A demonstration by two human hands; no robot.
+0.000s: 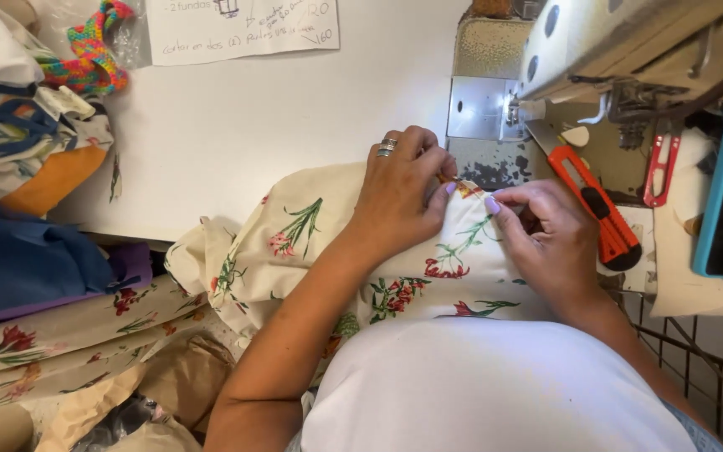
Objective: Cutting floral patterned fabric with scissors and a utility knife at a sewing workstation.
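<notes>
Head view: left hand [399, 197] and right hand [546, 238] pinch soft floral cotton fabric [311, 243].

A sewing workshop is shown. An industrial sewing machine [629, 59] with its work lamp lit is mounted at a white table [278, 125]. Floral fabric [311, 243] is spread across the bench and stacked at one side, and an orange utility knife [596, 205] and red thread snips [661, 167] are kept beside the machine. A handwritten paper note [244, 25] is laid on the table.
</notes>
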